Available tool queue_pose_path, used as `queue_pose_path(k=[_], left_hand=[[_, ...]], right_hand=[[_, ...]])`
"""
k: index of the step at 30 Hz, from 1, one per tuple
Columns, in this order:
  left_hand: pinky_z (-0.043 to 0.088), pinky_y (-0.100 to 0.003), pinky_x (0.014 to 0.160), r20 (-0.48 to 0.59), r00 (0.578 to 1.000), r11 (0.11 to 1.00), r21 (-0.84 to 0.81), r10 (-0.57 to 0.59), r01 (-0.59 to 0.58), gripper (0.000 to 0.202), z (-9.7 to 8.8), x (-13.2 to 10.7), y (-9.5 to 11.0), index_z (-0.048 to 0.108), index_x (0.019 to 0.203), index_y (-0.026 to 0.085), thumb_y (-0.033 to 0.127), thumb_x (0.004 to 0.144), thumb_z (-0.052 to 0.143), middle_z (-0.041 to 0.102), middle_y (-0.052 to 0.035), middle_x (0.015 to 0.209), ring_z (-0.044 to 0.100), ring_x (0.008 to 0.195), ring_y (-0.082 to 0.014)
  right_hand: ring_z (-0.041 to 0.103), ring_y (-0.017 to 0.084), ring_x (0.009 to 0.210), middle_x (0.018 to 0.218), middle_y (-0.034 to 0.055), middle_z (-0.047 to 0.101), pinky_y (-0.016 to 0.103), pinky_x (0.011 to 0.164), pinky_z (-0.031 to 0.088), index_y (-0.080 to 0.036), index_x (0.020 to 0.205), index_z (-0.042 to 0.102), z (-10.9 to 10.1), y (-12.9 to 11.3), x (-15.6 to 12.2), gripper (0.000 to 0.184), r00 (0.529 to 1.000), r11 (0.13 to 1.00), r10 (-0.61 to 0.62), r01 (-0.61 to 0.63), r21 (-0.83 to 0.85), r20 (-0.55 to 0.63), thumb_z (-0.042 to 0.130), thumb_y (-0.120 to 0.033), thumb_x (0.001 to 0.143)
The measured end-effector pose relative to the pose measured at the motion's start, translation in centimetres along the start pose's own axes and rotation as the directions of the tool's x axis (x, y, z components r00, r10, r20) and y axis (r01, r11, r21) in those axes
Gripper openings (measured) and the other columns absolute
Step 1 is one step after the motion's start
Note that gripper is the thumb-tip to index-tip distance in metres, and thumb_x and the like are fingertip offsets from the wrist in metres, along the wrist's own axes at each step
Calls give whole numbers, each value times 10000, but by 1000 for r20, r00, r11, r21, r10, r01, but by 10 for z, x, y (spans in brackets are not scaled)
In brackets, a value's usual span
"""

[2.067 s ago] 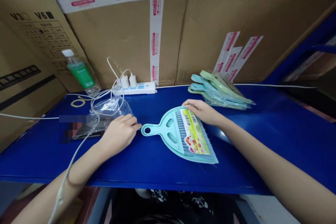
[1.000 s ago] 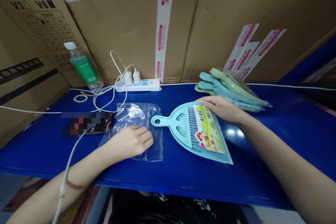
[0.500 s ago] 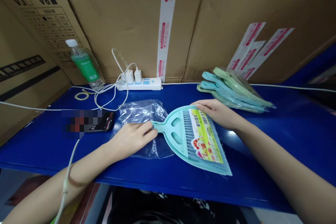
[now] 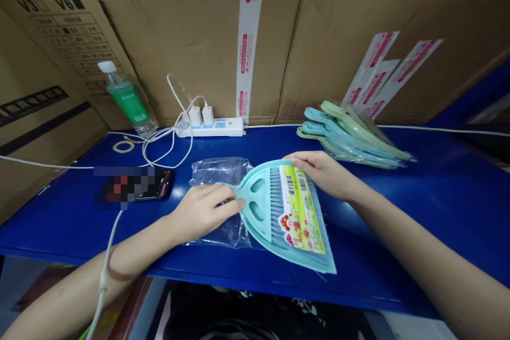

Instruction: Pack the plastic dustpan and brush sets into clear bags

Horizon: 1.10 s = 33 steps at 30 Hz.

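On the blue table (image 4: 422, 194), the wrapped dustpan sets (image 4: 354, 138), piled toward one o'clock, seem unopened; the turquoise dustpan set (image 4: 275, 215), at the centre, is outside the clear bag (image 4: 229, 236), which lies toward nine o'clock, partly hidden; the brush is nested inside; the left hand (image 4: 205, 210) closes over the handle; the right hand (image 4: 319, 170) pinches narrowly the upper rim.

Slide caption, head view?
Left hand and right hand hold a light-blue dustpan-and-brush set over a blue table.
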<state>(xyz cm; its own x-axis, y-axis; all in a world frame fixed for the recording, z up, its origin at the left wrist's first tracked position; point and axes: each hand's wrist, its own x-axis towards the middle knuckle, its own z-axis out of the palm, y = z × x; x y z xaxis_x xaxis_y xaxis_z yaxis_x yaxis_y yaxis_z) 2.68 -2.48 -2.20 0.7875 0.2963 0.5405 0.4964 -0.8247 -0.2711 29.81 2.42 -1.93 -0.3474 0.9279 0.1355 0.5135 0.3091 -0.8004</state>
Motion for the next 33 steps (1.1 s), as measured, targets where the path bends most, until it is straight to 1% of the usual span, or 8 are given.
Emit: queue_pose_path(k=[3, 6, 10, 13, 15, 20, 27, 33], left_hand=[[501, -186, 633, -11, 1000, 995, -97, -2, 1, 217, -2, 1, 0, 582, 976, 197, 144, 961, 372, 659, 0, 814, 635, 744, -100], [518, -224, 659, 32, 973, 973, -36, -227, 228, 203, -8, -1, -8, 563, 1016, 162, 158, 949, 371, 674, -43, 873, 654, 785, -139], [445, -288, 487, 286, 714, 765, 333, -639, 551, 252, -17, -6, -27, 576, 910, 129, 175, 923, 328, 670, -81, 740, 652, 597, -225], [424, -282, 510, 513, 510, 714, 367, -690, 596, 248, -20, -6, -34, 574, 871, 154, 133, 895, 328, 654, -40, 634, 654, 575, -229], [436, -272, 552, 594, 459, 701, 270, -661, 660, 239, -20, -3, -35, 562, 877, 164, 123, 887, 327, 652, -18, 614, 661, 596, -206], [437, -223, 490, 672, 422, 486, -104, -608, 868, 195, -19, 1, -33, 491, 953, 180, 183, 910, 302, 611, 51, 527, 591, 442, -134], [427, -198, 435, 762, 432, 185, -393, -483, 901, 146, -8, -5, -35, 435, 886, 191, 314, 906, 360, 607, 46, 500, 559, 380, -116], [397, -201, 466, 746, 432, 364, -268, -508, 892, 172, -10, -3, -36, 487, 812, 186, 295, 880, 373, 551, 60, 492, 518, 401, -100]], right_hand=[[636, 211, 751, 876, 58, 725, 350, 660, 492, -197, 833, 711, 5, 0, 0, 393, 1000, 1000, -1, 1, 11, 1, 444, -481, 794], [632, 212, 741, 875, 65, 722, 356, 659, 490, -192, 812, 702, 5, 3, 1, 399, 1000, 1000, 20, -20, 21, -9, 442, -492, 777], [631, 215, 729, 799, 55, 710, 362, 665, 498, -199, 783, 690, 0, 10, 3, 389, 998, 997, 61, -59, 49, -26, 467, -516, 751], [635, 223, 734, 753, 44, 699, 369, 674, 505, -211, 761, 684, -4, 13, 4, 381, 996, 995, 78, -76, 66, -30, 489, -537, 738], [636, 225, 737, 751, 44, 697, 370, 675, 507, -214, 745, 680, -5, 13, 4, 376, 996, 994, 83, -81, 68, -32, 499, -544, 729], [633, 218, 729, 762, 49, 701, 356, 655, 502, -203, 770, 677, -1, 4, 0, 393, 995, 992, 101, -101, 82, 1, 491, -546, 727], [637, 212, 736, 786, 60, 710, 333, 652, 493, -180, 790, 679, 14, -2, -2, 410, 995, 990, 96, -95, 100, -7, 462, -524, 739], [632, 212, 744, 814, 63, 715, 347, 675, 489, -188, 783, 667, 16, 4, 0, 359, 995, 990, 103, -104, 95, 9, 471, -486, 749]])
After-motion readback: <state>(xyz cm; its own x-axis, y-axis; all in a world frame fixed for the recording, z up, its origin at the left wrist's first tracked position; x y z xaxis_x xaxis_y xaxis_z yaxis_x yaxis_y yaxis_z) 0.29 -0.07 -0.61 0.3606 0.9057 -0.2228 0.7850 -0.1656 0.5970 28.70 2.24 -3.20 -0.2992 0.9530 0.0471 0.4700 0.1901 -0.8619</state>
